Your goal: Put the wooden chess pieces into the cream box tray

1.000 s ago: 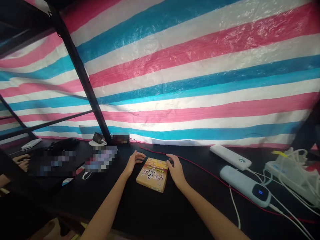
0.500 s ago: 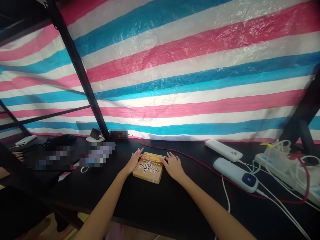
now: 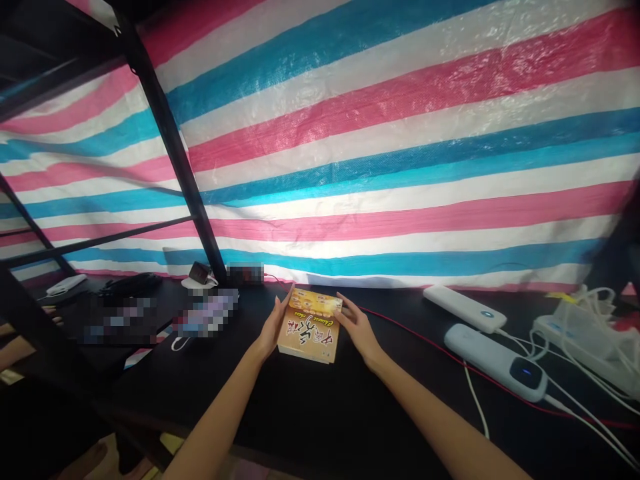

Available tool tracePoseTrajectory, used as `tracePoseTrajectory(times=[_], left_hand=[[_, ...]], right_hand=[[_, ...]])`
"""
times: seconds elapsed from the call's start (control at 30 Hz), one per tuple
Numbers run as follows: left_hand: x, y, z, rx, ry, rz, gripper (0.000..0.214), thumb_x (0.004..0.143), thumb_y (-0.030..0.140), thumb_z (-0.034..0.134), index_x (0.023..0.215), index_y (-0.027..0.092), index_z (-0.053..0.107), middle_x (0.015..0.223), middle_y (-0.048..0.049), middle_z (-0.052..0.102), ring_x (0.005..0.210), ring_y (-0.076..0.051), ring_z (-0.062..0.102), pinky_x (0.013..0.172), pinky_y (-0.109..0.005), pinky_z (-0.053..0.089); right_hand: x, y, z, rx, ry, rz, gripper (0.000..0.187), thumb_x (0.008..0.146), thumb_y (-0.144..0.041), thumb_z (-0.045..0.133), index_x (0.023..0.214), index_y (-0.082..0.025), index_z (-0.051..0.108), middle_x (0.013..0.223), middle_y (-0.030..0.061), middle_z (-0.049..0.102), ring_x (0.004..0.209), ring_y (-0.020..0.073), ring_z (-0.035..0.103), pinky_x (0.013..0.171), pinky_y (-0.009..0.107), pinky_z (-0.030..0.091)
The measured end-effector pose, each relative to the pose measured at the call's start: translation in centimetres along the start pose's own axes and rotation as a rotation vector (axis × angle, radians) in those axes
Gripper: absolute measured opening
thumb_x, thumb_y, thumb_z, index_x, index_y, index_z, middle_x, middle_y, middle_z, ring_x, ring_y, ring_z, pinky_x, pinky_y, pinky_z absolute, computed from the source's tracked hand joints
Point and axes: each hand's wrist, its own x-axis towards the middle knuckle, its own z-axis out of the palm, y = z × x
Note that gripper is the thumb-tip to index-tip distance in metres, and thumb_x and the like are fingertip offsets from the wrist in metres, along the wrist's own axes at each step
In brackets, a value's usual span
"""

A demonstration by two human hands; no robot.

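Note:
Between my hands is a flat yellow-brown Chinese chess box [image 3: 310,330], its printed top facing up and its lettering upside down to me. My left hand [image 3: 271,331] presses along the left side of the box, fingers pointing away from me. My right hand [image 3: 359,328] grips the right side, with fingertips at the far right corner and edge. A pale side wall shows along the near edge. Whether the lid sits apart from the base, I cannot tell.
On the black tabletop [image 3: 300,413] at right lie a white power bank [image 3: 463,308], a grey-blue power bank [image 3: 493,360], cables and a power strip [image 3: 580,343]. A red cable [image 3: 400,327] runs behind. At far left another person's arm [image 3: 17,350] shows.
My hands have closed in on the box's two sides, and the box looks larger, with its top raised. The view has shifted slightly, moving the surroundings right.

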Motion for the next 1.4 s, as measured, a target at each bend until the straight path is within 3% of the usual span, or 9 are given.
tracePoseTrajectory(times=[0.13,0.27,0.43,0.57,0.7,0.8,0.93,1.17,1.4], left_hand=[[1.1,-0.1,-0.5,0.277,0.186,0.096,0.066,0.084,0.062,0.019,0.136,0.025,0.035,0.144,-0.0014,0.030,0.136,-0.021,0.013,0.111,-0.039,0.009],[2.0,-0.7,-2.0,0.515,0.347,0.007,0.067,0.084,0.061,0.023,0.130,0.017,0.044,0.134,-0.0108,0.045,0.130,-0.026,0.030,0.107,-0.044,0.019],[2.1,-1.5,-2.0,0.578,0.267,-0.075,0.065,0.079,0.062,0.036,0.121,0.014,0.053,0.121,-0.0133,0.057,0.114,-0.028,0.050,0.099,-0.043,0.033],[1.8,-1.8,-1.7,0.577,0.272,-0.041,0.062,0.079,0.060,0.038,0.117,0.014,0.055,0.118,-0.0125,0.058,0.112,-0.026,0.051,0.096,-0.039,0.037],[1.4,-1.7,-1.4,0.604,0.278,0.001,0.054,0.081,0.055,0.039,0.112,0.015,0.057,0.117,-0.0105,0.059,0.110,-0.024,0.052,0.095,-0.037,0.038],[1.1,-1.5,-1.1,0.630,0.275,0.038,0.049,0.082,0.050,0.039,0.107,0.014,0.060,0.110,-0.0103,0.063,0.103,-0.022,0.056,0.093,-0.037,0.039],[1.2,-1.5,-1.1,0.648,0.214,0.051,0.043,0.081,0.047,0.043,0.095,0.012,0.064,0.087,-0.0093,0.068,0.083,-0.020,0.061,0.085,-0.036,0.043],[1.5,-1.8,-1.1,0.659,0.136,0.023,0.038,0.078,0.044,0.048,0.090,0.013,0.067,0.080,-0.0078,0.068,0.076,-0.018,0.060,0.078,-0.032,0.045],[0.7,-0.7,0.4,0.761,0.038,-0.087,0.042,0.078,0.049,0.045,0.085,0.016,0.070,0.085,-0.0049,0.068,0.085,-0.021,0.059,0.080,-0.031,0.042]], right_hand=[[0.8,-1.0,-0.3,0.315,0.117,0.051,0.052,0.065,-0.040,0.068,0.112,-0.020,0.055,0.099,0.0048,0.066,0.090,0.0227,0.062,0.078,0.036,0.050],[1.9,-2.6,-2.4,0.277,0.285,-0.199,0.049,0.071,-0.038,0.064,0.115,-0.026,0.049,0.111,0.0030,0.060,0.097,0.0196,0.059,0.079,0.033,0.049],[2.1,-4.0,-5.1,-0.619,0.193,-0.541,0.036,0.082,-0.020,0.047,0.118,-0.026,0.049,0.112,0.0047,0.060,0.102,0.0199,0.053,0.091,0.039,0.038],[1.3,-1.9,-5.9,-1.372,0.003,-0.562,0.042,0.079,-0.004,0.035,0.110,-0.021,0.058,0.113,0.0091,0.060,0.105,0.0260,0.050,0.097,0.053,0.024],[0.0,0.3,-4.8,-1.675,-0.039,-0.594,0.044,0.079,-0.007,0.039,0.118,-0.019,0.054,0.132,0.0120,0.046,0.117,0.0306,0.041,0.101,0.060,0.007],[-0.5,0.2,-3.1,-1.604,-0.017,-0.592,0.048,0.082,-0.008,0.035,0.126,-0.021,0.047,0.136,0.0087,0.042,0.120,0.0269,0.039,0.103,0.055,0.013],[-0.4,-0.4,-2.0,-1.322,-0.169,-0.399,0.036,0.089,-0.019,0.033,0.117,-0.025,0.056,0.113,0.0053,0.061,0.103,0.0212,0.053,0.092,0.042,0.035],[0.7,-0.5,-3.7,-0.733,-0.413,-0.095,0.031,0.083,-0.033,0.050,0.107,-0.020,0.063,0.110,0.0051,0.063,0.098,0.0180,0.057,0.088,0.032,0.043],[1.2,-1.1,-5.2,-0.666,-0.515,0.071,0.033,0.069,-0.035,0.066,0.096,-0.018,0.066,0.090,0.0043,0.068,0.086,0.0186,0.061,0.079,0.032,0.047]])
